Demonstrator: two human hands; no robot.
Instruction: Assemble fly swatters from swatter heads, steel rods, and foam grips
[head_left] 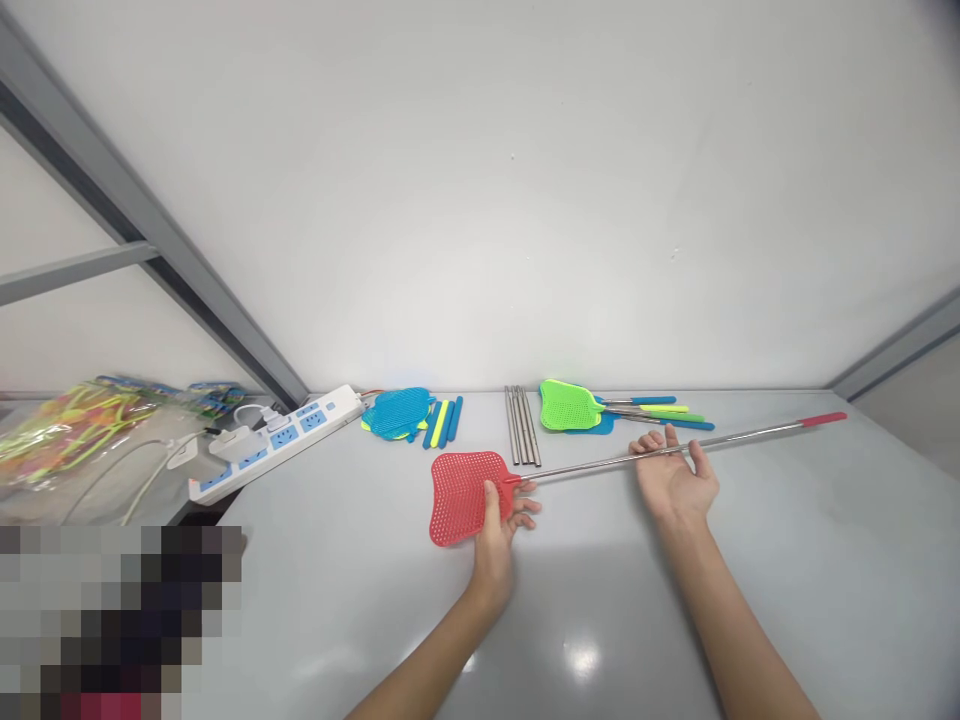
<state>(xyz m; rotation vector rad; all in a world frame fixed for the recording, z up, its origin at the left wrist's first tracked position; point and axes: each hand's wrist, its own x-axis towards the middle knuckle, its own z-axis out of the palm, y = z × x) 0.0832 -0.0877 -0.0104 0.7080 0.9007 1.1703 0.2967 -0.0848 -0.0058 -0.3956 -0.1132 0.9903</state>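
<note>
A red fly swatter (469,495) with a perforated head is held up over the table, its metal rod stretched out to the right and ending in a red grip. My left hand (496,540) pinches the head near its neck, thumb on top and fingers underneath. Palm up, my right hand (675,485) supports the rod, which lies across its loosely curled fingers. Behind the swatter are several bare metal rods (523,425) side by side. Blue and yellow grip sleeves (443,423) lie left of them, beside a stack of blue swatter heads (397,412).
Assembled fly swatters with a green head (568,406) on top lie at the back, right of the rods. A white power strip (281,440) with plugged-in chargers runs along the left. Beyond it is a clear plastic bag (67,440) of colourful things. A white wall (525,200) stands behind.
</note>
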